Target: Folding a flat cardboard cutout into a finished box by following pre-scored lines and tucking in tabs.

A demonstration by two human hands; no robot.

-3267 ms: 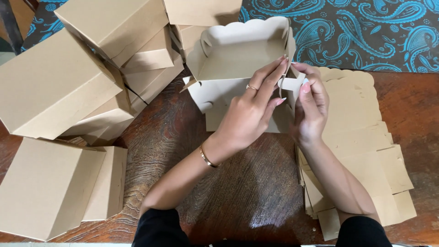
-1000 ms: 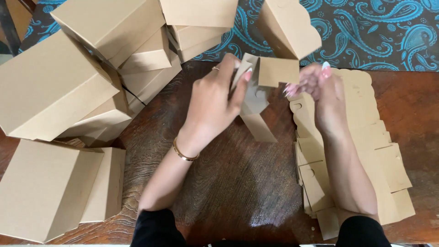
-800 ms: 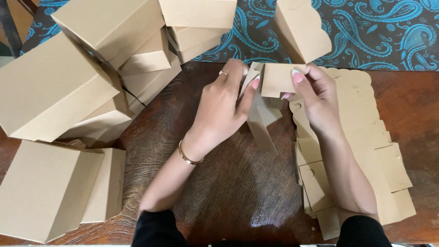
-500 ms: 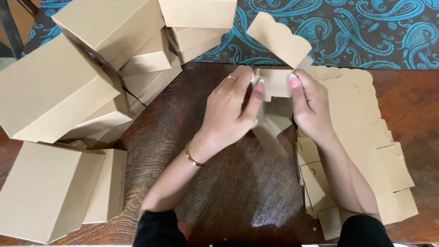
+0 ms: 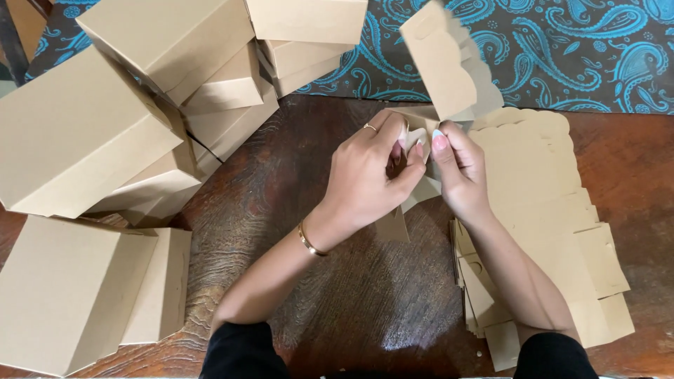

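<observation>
— What fills the scene, biggest first?

— A dark wooden table (image 5: 337,309), with a blue paisley cloth (image 5: 583,49) along its far edge. On its left side sits a heap of folded brown cardboard boxes (image 5: 91,133), some stacked, some tipped against each other. On its right side lies a stack of flat box blanks (image 5: 547,210) with scalloped edges, spread out under the right forearm.

— And the piece being worked on?

— A half-folded box blank (image 5: 442,63) held above the table's middle, just at the near edge of the cloth. Its scalloped flap stands up and tilts away beyond the fingertips; the lower part hangs down behind both hands, and a narrow flap shows below the left palm.

— How do the hands sit on it?

— The left hand (image 5: 365,175), wearing a ring and a gold bracelet, comes from the left; its fingers (image 5: 404,144) are curled shut, pinching a small tab of the blank. The right hand (image 5: 460,168) meets it from the right, thumb and forefinger closed on the same fold. The fingertips of both hands nearly touch, with the cardboard between them.
</observation>
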